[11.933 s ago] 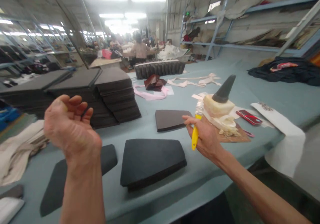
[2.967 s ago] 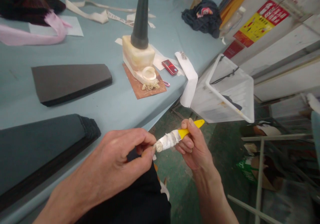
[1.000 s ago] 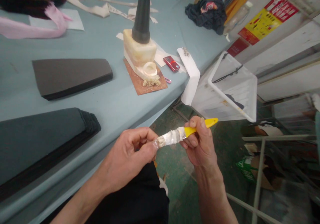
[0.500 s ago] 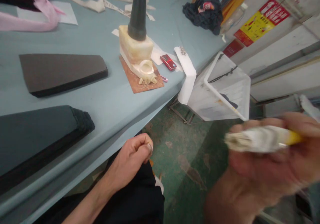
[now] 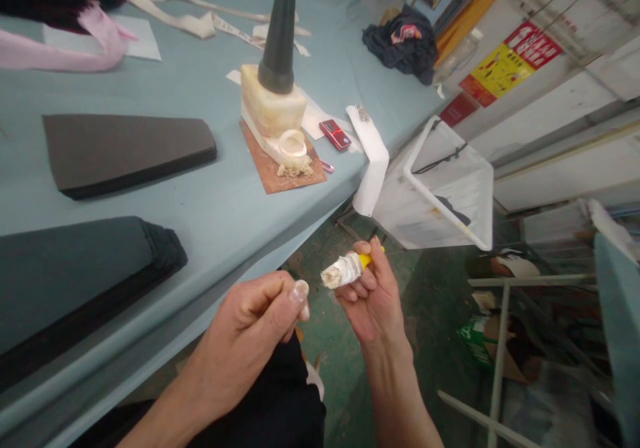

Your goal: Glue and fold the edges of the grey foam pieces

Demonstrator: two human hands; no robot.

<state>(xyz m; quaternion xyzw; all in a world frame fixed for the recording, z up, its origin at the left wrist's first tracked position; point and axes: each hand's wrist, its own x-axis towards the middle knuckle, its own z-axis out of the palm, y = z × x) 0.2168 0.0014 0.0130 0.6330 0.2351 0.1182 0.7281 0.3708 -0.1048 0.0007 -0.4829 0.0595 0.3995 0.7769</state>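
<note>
My right hand grips a small brush with a yellow handle, its head end wrapped in white tape and its stubby bristles pointing left. Close by on the left, my left hand is closed, thumb against the curled fingers; whatever it may hold is hidden. The two hands are apart, in front of the table edge. Beyond them on the table, a yellowed plastic container with a tall dark cone on top stands on a brown board. Dried crusty residue clings around its front opening.
Stacks of dark cut fabric lie on the blue-covered table. A red box and a bent white strip are near its edge. A white bin stands beside the table, and a metal frame is at right.
My right hand has moved left and away from the camera with the brush, now close to my left hand. My left hand has risen slightly and stays closed.
</note>
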